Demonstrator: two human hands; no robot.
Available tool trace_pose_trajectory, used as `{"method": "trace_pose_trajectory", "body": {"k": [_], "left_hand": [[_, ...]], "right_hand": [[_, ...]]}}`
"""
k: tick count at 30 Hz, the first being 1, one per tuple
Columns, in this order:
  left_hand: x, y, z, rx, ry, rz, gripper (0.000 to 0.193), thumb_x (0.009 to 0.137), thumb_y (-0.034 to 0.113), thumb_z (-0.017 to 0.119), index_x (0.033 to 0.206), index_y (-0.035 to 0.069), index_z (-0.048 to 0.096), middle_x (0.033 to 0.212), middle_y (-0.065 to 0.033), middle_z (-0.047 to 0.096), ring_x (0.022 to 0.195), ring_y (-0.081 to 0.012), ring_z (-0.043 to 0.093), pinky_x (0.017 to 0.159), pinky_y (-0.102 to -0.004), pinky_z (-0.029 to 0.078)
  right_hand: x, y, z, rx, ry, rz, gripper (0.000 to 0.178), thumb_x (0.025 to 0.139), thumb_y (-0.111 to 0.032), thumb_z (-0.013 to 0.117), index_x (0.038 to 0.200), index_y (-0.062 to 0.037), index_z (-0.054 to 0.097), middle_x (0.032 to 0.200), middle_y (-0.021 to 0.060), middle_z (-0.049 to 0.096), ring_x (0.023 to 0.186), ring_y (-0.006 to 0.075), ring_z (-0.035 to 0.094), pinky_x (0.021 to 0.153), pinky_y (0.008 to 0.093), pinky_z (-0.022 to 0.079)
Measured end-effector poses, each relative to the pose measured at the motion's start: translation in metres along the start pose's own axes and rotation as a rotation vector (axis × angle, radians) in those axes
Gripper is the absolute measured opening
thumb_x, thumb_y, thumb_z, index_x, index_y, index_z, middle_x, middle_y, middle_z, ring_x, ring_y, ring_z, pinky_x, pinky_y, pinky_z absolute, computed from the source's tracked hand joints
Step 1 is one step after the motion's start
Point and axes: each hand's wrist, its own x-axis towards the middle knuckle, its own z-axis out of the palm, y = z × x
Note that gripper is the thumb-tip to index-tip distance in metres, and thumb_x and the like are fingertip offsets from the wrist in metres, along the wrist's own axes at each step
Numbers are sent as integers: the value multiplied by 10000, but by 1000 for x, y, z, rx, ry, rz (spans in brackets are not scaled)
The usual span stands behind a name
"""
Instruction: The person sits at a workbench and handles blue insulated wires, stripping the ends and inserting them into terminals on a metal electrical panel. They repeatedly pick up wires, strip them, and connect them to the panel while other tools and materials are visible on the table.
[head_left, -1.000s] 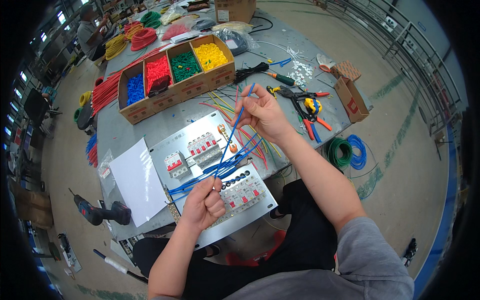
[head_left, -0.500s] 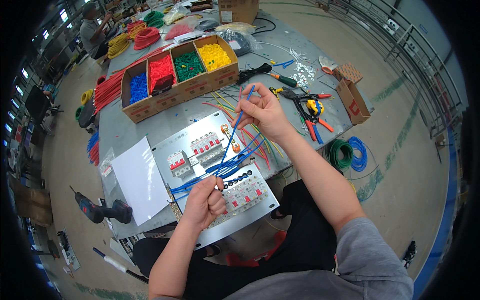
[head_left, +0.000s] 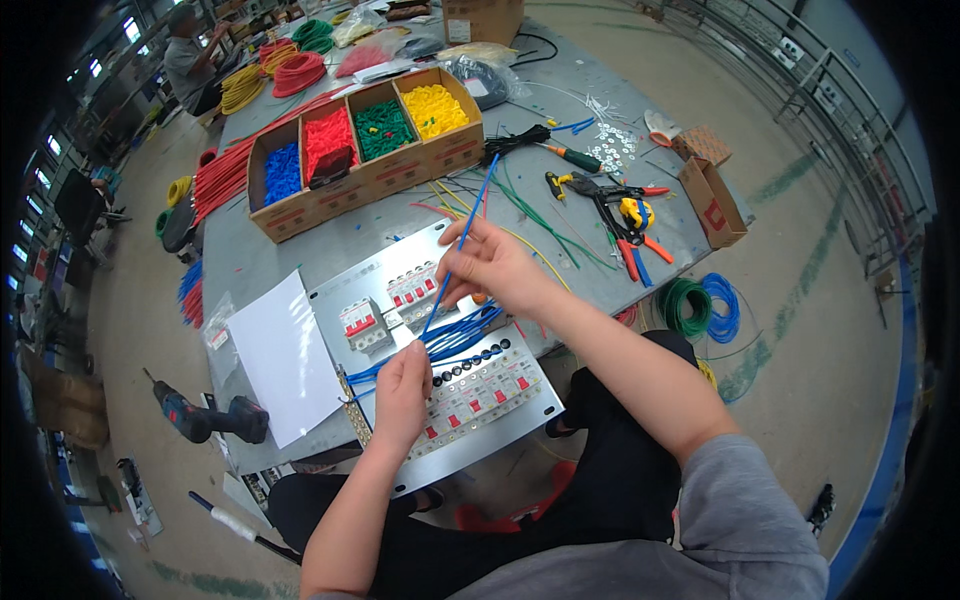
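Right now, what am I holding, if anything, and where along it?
A thin blue insulated wire: your left grip holds its lower part, your right grip its middle.

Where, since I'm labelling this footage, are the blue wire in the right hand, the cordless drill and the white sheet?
Blue wire (head_left: 481,194): head view, on its upper stretch.
Cordless drill (head_left: 216,421): head view, on its handle.
White sheet (head_left: 284,358): head view, middle of its face.
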Motion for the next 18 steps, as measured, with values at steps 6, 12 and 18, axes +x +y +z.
{"method": "trace_pose_trajectory", "body": {"k": [6,12,18], "left_hand": [[4,6,3,-67,22,52,492,1116,385,445,699,126,407,627,44,331,555,-70,270,508,-271,210],[4,-2,-1,215,111,178,486,1119,373,447,707,115,454,634,57,386,570,-63,321,525,-260,251],[7,-3,-6,367,144,250,478,1112,331,467,725,50,479,637,18,430,602,-89,355,553,-296,298]], "right_hand": [[0,4,9,28,-23,-74,230,1014,-121,662,1167,-65,500,965,133,698,836,241,752,705,350,656],[-1,7,19,2,50,-86,253,989,-101,692,1147,-45,504,941,125,684,811,235,749,678,340,654],[0,12,15,19,87,-126,234,1004,-125,669,1156,-39,513,960,108,657,804,238,747,699,354,654]]}}
